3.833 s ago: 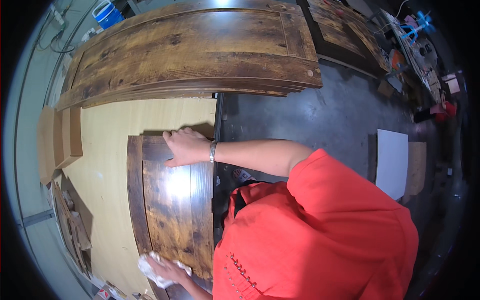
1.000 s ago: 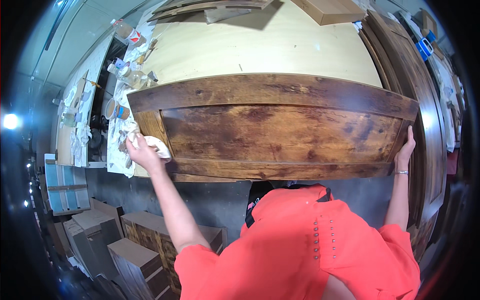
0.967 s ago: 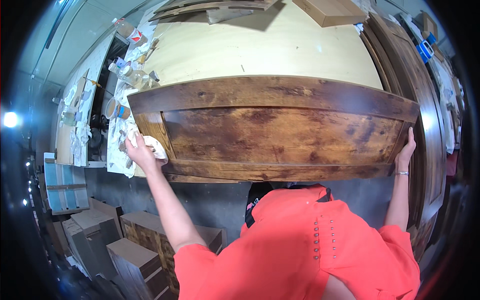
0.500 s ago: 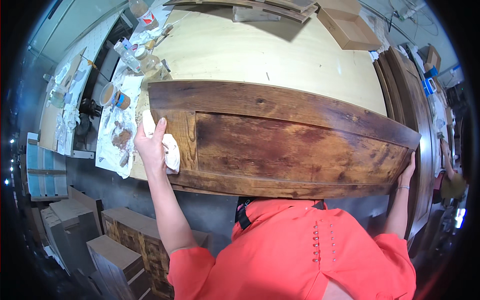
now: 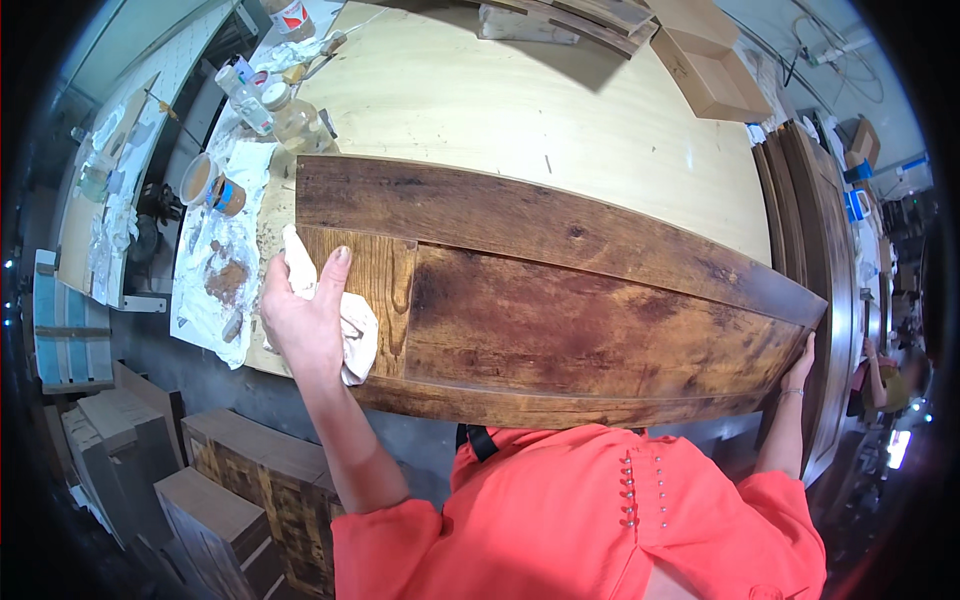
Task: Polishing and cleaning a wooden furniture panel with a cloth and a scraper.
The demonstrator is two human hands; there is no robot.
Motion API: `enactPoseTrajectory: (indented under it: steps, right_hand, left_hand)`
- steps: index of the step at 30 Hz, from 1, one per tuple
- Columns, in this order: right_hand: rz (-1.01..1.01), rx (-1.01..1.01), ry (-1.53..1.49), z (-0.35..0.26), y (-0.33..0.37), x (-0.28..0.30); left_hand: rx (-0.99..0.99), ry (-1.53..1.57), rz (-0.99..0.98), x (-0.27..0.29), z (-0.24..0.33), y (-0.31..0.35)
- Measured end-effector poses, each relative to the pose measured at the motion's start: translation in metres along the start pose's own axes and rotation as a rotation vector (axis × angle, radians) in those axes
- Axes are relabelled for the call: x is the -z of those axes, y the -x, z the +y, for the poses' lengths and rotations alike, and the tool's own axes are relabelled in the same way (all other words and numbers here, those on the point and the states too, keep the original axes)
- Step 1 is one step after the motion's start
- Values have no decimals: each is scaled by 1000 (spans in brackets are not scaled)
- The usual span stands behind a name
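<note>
the left hand (image 5: 303, 322) is at the left end of the wood-grain framed panel (image 5: 570, 310), thumb raised and spread well away from the forefinger, with a white cloth (image 5: 360, 338) bunched under the palm and showing on both sides of the thumb. the other left fingers are curled out of sight around the cloth, so their grip on the panel's edge cannot be made out. the right hand (image 5: 797, 368) touches the panel's right end, its fingers pointing up along the short edge; it is small and partly hidden, and how far those fingers open or wrap beneath cannot be told.

the panel lies slantwise over the near part of the pale worktable (image 5: 640, 160), its near long edge just in front of the red shirt (image 5: 560, 500); whether its underside rests flat or is lifted is hidden. beyond its left end stand a lidded clear jar (image 5: 297, 120) and a cup with blue tape (image 5: 229, 196). an open cardboard box (image 5: 712, 75) is cut off by the upper edge. at the far right, past the stacked panels (image 5: 832, 250), another person (image 5: 878, 385) is blurred and dim.
</note>
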State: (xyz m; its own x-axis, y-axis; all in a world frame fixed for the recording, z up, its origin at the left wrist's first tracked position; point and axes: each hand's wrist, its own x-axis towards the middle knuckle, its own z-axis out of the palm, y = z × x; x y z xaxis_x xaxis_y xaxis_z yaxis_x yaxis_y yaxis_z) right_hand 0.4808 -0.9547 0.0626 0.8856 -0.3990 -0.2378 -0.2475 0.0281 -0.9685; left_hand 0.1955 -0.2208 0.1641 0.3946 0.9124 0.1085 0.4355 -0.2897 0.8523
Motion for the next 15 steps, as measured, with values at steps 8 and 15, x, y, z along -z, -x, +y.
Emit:
enactPoseTrajectory:
  steps: [8, 15]
  right_hand:
    - [101, 109, -120, -15, 20, -16]
    - [75, 37, -117, -14, 19, -24]
  left_hand:
    - [29, 136, -18, -7, -3, -2]
    - [18, 22, 19, -9, -17, -12]
